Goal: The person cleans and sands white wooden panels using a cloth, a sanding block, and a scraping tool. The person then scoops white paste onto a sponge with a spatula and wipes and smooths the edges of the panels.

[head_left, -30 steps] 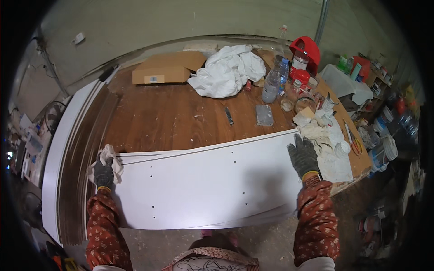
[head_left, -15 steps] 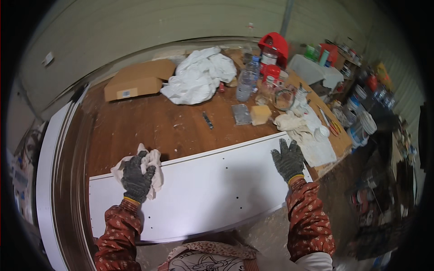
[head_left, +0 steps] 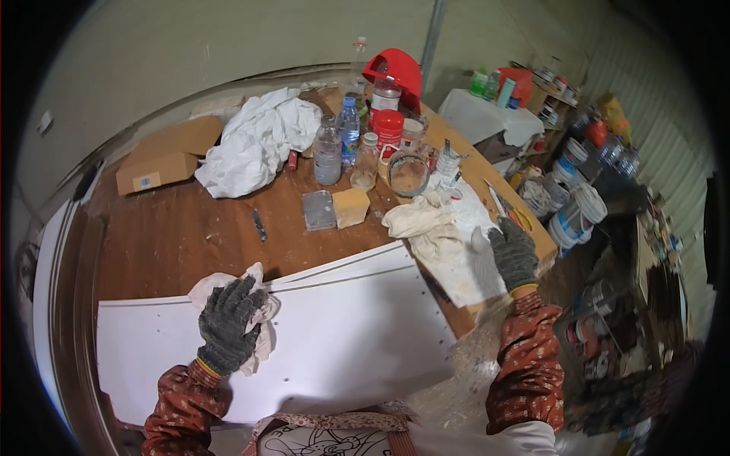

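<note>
My left hand (head_left: 228,323), in a dark grey knit glove, rests on a crumpled off-white rag (head_left: 264,334), gripping it against a white panel (head_left: 357,327). Along the far side a second panel edge shows at a slight angle, so two boards seem stacked. My gloved right hand (head_left: 514,254) is beyond the panel's right end, over white sheeting on the table. Right beside its fingertips is a small whitish rounded object (head_left: 480,242); whether the fingers hold it is unclear.
The brown table (head_left: 175,243) bears a cardboard box (head_left: 160,163), white plastic sheeting (head_left: 262,140), a dark narrow tool (head_left: 259,226), a grey block (head_left: 318,210), a yellow sponge (head_left: 350,207), bottles (head_left: 328,156), a glass jar (head_left: 408,175), a cream cloth (head_left: 426,228) and pliers (head_left: 522,219). Buckets (head_left: 578,216) stand at the right.
My right hand has left the panel and moved right, to the white sheeting beside the small whitish object. My left hand stays on the rag. The view has turned right.
</note>
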Motion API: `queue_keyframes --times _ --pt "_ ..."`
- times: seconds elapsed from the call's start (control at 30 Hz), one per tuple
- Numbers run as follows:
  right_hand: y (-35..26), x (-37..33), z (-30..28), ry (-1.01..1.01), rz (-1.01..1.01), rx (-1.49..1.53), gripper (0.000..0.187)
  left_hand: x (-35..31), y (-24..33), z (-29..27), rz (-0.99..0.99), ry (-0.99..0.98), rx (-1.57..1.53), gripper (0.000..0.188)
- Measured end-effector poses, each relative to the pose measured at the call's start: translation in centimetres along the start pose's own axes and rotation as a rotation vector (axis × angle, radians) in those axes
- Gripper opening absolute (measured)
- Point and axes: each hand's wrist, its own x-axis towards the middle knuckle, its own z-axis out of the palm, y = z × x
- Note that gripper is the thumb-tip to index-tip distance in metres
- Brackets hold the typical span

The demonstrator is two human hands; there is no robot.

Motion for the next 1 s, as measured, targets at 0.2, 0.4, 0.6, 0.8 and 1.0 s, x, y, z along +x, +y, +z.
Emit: queue_keyframes --times 0.2,0.4,0.6,0.8,1.0 --pt "2.2 10.1 3.7 -0.15 -0.202 -0.059 0.053 4.2 7.4 4.4 -0.187 0.085 0.008 0.044" --pt "1.2 18.6 13.2 -0.387 -0.249 -0.212 0.052 3.6 9.4 5.3 -0.349 0.213 0.132 0.033" --pt "3.3 23.0 14.8 -0.327 -0.792 -0.414 0.027 -5.1 7.2 4.3 -0.773 0.425 0.02 0.033" --pt "4.5 21.9 11.9 -0.272 -0.791 -0.334 0.025 -4.9 7.3 4.1 -0.761 0.459 0.061 0.042" --pt "5.0 14.4 5.2 -0.341 -0.47 0.514 0.027 -5.5 7.3 3.9 -0.754 0.495 -0.025 0.041"
